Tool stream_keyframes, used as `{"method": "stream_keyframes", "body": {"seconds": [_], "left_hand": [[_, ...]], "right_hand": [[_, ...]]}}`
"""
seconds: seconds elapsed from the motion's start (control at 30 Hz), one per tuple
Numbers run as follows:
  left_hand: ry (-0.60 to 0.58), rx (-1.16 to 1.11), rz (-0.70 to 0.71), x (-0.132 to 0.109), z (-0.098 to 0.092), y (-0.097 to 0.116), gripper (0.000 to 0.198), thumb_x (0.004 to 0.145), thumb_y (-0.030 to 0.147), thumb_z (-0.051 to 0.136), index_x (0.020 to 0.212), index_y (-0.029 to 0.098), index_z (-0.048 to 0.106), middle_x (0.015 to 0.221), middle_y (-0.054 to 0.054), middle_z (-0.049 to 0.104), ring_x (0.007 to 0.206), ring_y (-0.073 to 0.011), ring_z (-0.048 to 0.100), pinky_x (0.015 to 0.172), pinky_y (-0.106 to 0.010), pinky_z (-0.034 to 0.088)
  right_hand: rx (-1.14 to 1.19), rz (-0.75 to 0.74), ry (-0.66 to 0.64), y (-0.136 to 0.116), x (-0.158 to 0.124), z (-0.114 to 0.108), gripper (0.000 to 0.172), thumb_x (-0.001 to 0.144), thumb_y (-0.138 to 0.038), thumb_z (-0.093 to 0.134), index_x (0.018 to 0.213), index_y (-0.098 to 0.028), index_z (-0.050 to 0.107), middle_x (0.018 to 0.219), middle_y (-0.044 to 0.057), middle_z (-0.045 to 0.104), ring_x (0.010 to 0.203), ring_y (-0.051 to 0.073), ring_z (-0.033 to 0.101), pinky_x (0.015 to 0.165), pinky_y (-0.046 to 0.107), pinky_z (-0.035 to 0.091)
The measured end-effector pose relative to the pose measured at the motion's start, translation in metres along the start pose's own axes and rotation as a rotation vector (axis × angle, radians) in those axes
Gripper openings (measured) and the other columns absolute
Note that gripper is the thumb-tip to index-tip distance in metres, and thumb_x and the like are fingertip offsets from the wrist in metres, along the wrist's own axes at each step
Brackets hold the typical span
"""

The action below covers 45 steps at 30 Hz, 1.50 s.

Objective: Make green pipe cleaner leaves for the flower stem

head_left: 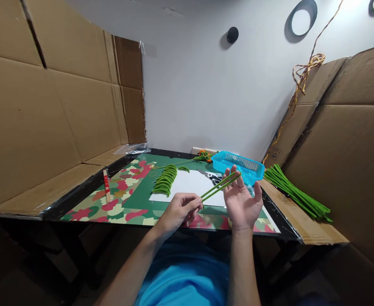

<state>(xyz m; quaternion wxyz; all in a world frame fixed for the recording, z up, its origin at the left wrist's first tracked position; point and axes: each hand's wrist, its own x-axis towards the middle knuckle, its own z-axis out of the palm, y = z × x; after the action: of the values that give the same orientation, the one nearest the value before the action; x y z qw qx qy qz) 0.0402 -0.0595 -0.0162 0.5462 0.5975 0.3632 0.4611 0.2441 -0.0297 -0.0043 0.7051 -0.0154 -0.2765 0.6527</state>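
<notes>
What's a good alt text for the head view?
A left hand pinches a thin green stem folded double, its bend at the open right hand. Beyond are a row of curved, fuzzy green pieces and a rectangular blue plastic basket.

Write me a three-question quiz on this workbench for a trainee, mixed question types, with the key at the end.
1. Multiple choice: what is pinched in the left hand?
A) the scissors
B) the folded green strip
C) an orange flower
2. True or false: the bundle of straight green stems lies to the right of the blue basket.
3. Fill in the blank: the row of curved green pieces lies along the ____ side of the white sheet, as the camera sees it.

Key:
1. B
2. True
3. left
</notes>
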Motion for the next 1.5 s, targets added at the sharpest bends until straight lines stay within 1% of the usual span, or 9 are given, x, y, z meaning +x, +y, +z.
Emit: {"method": "stream_keyframes", "body": {"seconds": [0.13,0.33,0.53,0.67,0.8,0.9,1.1,1.3,1.5], "left_hand": [[0.027,-0.032,0.015,0.000,-0.001,-0.001,0.046,0.087,0.057,0.074,0.076,0.013,0.068,0.051,0.005,0.049,0.036,-0.0049,0.040,0.036,-0.018,0.027],[-0.050,-0.052,-0.050,0.005,-0.003,-0.006,0.045,0.086,0.057,0.076,0.076,0.013,0.069,0.051,0.006,0.049,0.036,-0.0055,0.040,0.036,-0.018,0.033],[0.004,-0.110,-0.085,0.003,-0.004,-0.003,0.044,0.089,0.057,0.074,0.080,0.016,0.064,0.056,0.007,0.048,0.036,-0.0049,0.044,0.036,-0.017,0.030],[0.011,-0.055,-0.077,0.003,-0.002,-0.004,0.046,0.088,0.061,0.073,0.082,0.016,0.063,0.056,0.007,0.049,0.036,-0.0053,0.044,0.036,-0.017,0.029],[0.002,0.055,-0.053,0.005,0.002,-0.008,0.050,0.088,0.066,0.070,0.082,0.017,0.062,0.050,0.008,0.049,0.036,-0.0064,0.046,0.042,-0.018,0.039],[-0.008,0.036,-0.079,0.005,0.003,-0.007,0.051,0.087,0.066,0.070,0.080,0.017,0.059,0.054,0.007,0.052,0.037,-0.0057,0.048,0.043,-0.018,0.038],[-0.034,0.006,-0.102,0.003,0.002,-0.004,0.051,0.086,0.065,0.072,0.078,0.017,0.058,0.057,0.006,0.053,0.038,-0.0058,0.048,0.039,-0.017,0.031],[-0.056,0.009,-0.095,0.002,0.001,-0.004,0.050,0.087,0.063,0.071,0.077,0.016,0.058,0.056,0.005,0.053,0.039,-0.0063,0.049,0.038,-0.017,0.030],[-0.035,-0.055,-0.117,0.003,0.002,-0.003,0.050,0.084,0.063,0.075,0.076,0.017,0.058,0.059,0.005,0.052,0.039,-0.0055,0.047,0.038,-0.017,0.032]], "right_hand": [[0.012,0.015,0.023,0.001,0.000,0.004,0.043,0.092,-0.053,0.067,0.112,-0.017,0.080,0.140,0.012,0.070,0.146,0.028,0.055,0.128,0.046,0.039],[-0.068,-0.010,0.071,-0.002,0.001,0.001,0.038,0.092,-0.045,0.069,0.111,-0.014,0.080,0.137,0.015,0.072,0.143,0.028,0.058,0.126,0.044,0.042],[-0.327,-0.100,0.152,-0.004,0.009,-0.012,0.020,0.082,-0.035,0.085,0.090,-0.018,0.082,0.112,0.011,0.082,0.116,0.025,0.075,0.114,0.045,0.054],[-0.467,-0.150,0.166,-0.002,0.009,-0.013,0.024,0.075,-0.033,0.092,0.089,-0.016,0.082,0.102,0.011,0.083,0.097,0.025,0.079,0.096,0.043,0.063],[-0.521,-0.140,0.123,0.005,0.008,-0.007,0.027,0.076,-0.034,0.093,0.091,-0.017,0.080,0.097,0.008,0.083,0.092,0.024,0.080,0.091,0.041,0.064],[-0.529,-0.119,0.118,0.009,0.008,-0.005,0.031,0.081,-0.044,0.088,0.092,-0.016,0.079,0.099,0.010,0.083,0.091,0.024,0.080,0.087,0.041,0.066],[-0.419,-0.217,0.231,0.008,0.010,-0.007,0.036,0.073,-0.042,0.094,0.092,-0.018,0.075,0.099,0.007,0.083,0.101,0.025,0.080,0.096,0.042,0.064],[-0.406,-0.196,0.203,0.007,0.011,-0.010,0.037,0.078,-0.039,0.092,0.105,-0.019,0.078,0.104,0.008,0.083,0.101,0.024,0.080,0.109,0.049,0.057],[-0.329,-0.144,0.171,0.008,0.014,-0.013,0.043,0.090,-0.059,0.077,0.103,-0.018,0.080,0.107,0.012,0.083,0.109,0.027,0.079,0.114,0.053,0.053]]}}
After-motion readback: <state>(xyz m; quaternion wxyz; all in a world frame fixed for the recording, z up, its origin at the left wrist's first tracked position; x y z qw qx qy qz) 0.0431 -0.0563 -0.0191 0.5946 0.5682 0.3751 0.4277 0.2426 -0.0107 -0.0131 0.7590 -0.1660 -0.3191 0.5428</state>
